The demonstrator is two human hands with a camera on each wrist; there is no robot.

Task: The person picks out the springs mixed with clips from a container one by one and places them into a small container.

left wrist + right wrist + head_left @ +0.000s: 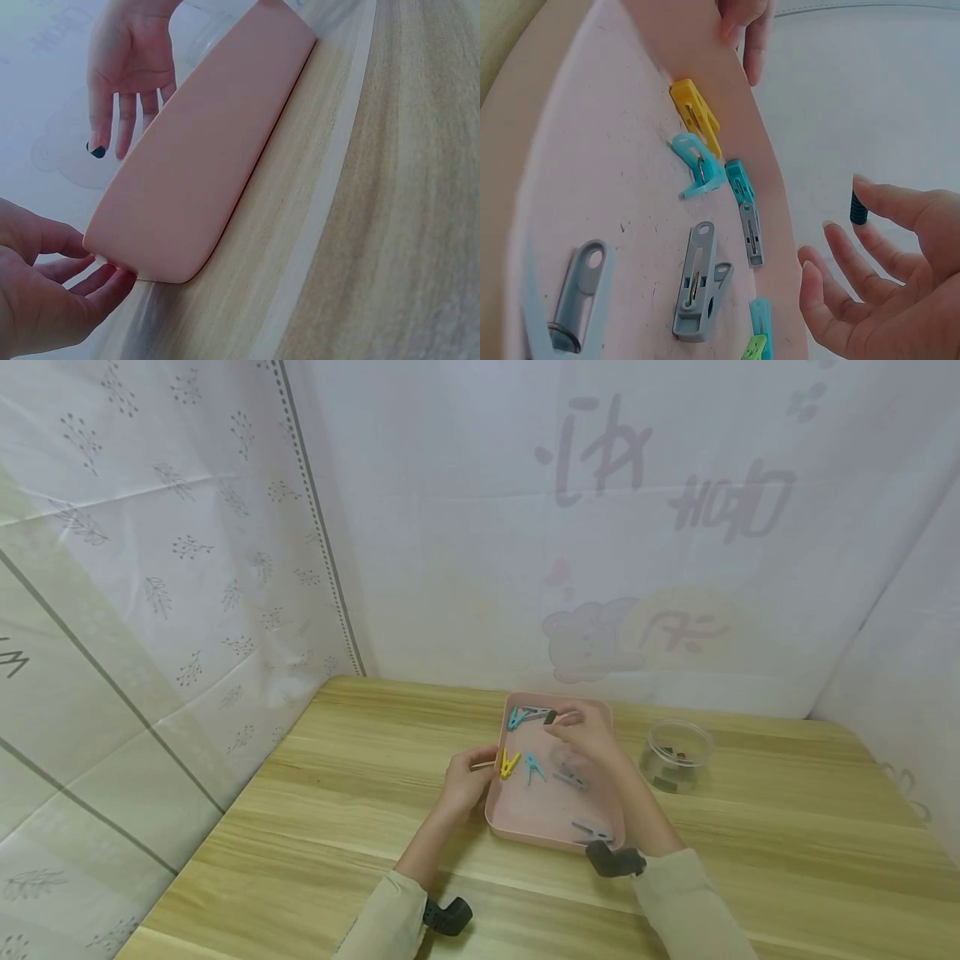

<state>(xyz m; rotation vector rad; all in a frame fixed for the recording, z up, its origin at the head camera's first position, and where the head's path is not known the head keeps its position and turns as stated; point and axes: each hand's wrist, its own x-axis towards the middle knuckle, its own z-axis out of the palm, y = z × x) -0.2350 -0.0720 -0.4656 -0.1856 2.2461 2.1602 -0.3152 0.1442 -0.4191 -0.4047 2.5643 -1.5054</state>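
My right hand (585, 735) is over the far part of a pink tray (525, 814). Between thumb and index finger it pinches a small dark ribbed cylinder (859, 208), its other fingers loosely bent. With thumb and fingers, my left hand (463, 781) grips the tray's left wall. In the tray lie a yellow clothespin (509, 764), a light blue clothespin (533, 768), a teal clothespin (516, 719) and several grey clothespins (695, 289). A green clothespin (754, 348) shows partly at the bottom of the right wrist view.
Right of the tray stands a clear round jar (677, 760) with several small dark pieces inside. The wooden table (315, 793) ends at a pale patterned curtain (450, 527) behind it. Black wrist mounts (448, 917) sit at both cuffs.
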